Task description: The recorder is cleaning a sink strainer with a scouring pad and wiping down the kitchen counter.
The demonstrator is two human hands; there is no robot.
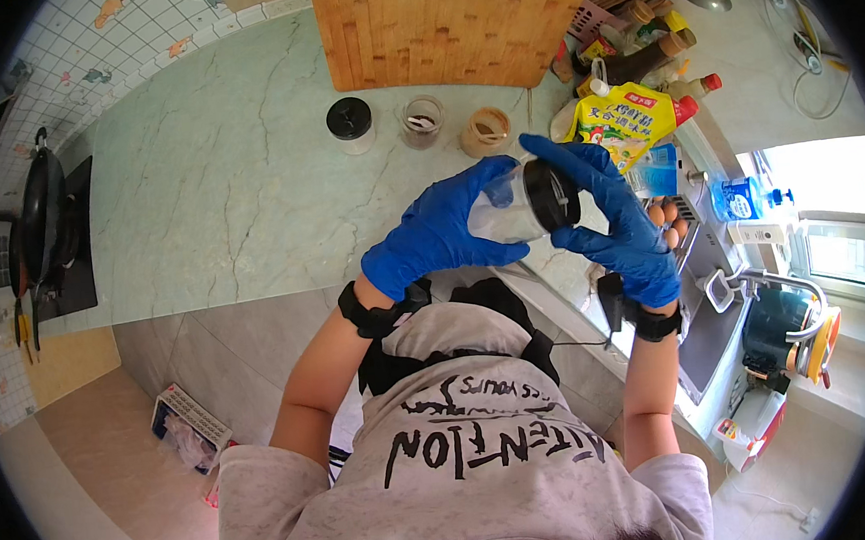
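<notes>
A clear jar [506, 218] lies tilted on its side in the air above the counter's front edge. My left hand [436, 221], in a blue glove, grips its body. The jar's black lid [550, 195] points right, and my right hand [612, 205], also gloved, has its fingers and thumb around it. Whitish contents show faintly through the jar wall. Beyond my hands stand three small jars: a black-lidded jar [351, 127], a glass jar [422, 122] without a lid holding a white spoon, and an open jar of brown powder [484, 132] with a spoon in it.
A wooden cutting board [453, 28] stands at the back. Right of it crowd bottles and a yellow seasoning pouch [621, 123]. Eggs [669, 213] sit beside the sink [712, 341], which has a curved faucet [794, 278]. At far left, a black wok [43, 211] rests by the stove.
</notes>
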